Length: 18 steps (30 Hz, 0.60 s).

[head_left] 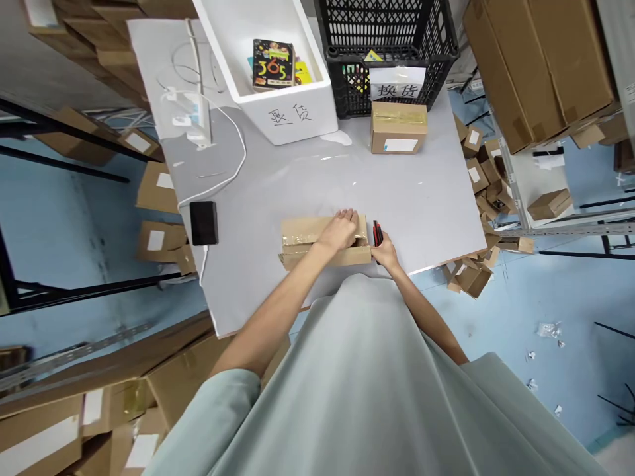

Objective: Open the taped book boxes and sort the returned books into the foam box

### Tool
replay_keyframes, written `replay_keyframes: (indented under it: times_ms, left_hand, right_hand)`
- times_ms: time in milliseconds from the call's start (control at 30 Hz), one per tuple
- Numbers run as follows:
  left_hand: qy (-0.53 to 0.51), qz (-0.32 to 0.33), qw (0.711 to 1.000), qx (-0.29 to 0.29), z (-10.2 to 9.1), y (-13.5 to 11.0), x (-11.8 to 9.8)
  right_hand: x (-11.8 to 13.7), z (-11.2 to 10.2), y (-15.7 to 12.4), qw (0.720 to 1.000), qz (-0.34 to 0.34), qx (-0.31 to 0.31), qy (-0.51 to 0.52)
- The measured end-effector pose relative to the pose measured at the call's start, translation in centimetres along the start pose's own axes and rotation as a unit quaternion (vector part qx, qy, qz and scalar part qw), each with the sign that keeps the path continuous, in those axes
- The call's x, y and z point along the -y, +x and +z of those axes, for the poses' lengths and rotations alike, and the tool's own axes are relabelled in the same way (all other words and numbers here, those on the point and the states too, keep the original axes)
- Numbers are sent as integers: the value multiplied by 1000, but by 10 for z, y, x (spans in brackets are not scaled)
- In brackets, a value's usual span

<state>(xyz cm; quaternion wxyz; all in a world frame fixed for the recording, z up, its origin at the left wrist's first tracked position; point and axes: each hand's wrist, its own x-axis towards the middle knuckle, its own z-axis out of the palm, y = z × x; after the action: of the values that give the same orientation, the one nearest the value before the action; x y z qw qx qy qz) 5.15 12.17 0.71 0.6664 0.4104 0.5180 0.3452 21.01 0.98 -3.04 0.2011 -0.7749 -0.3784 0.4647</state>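
Note:
A long, narrow cardboard box [307,230] with shiny clear tape lies near the front edge of the grey table [278,182]. A dark gap shows between its flaps near the right end. My left hand [340,231] reaches over that end, its fingers together and gripping the flap. At the box's right end, my right hand [385,252] is closed around a red and black utility knife [378,233], which points away from me. The thumb side of this hand touches the box corner.
At the back stand a white foam bin [302,112] holding booklets, a black plastic crate [350,89] and a taped carton [399,132]. A phone [204,223], a power strip [198,119] and cables lie on the left. Cartons [473,277] crowd the floor at right.

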Motion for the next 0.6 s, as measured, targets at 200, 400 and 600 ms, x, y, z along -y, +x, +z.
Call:
replay_keyframes:
  times_ms: [200, 400, 600]
  left_hand:
    - [216, -31, 975, 42, -23, 12, -4]
    - [271, 28, 959, 81, -30, 6, -7]
    - [520, 8, 852, 60, -140, -41, -1]
  right_hand:
    - [3, 5, -1, 1000, 11, -1, 0]
    - [-10, 5, 5, 1000, -6, 1, 26]
    - [-21, 6, 3, 998, -60, -27, 22]
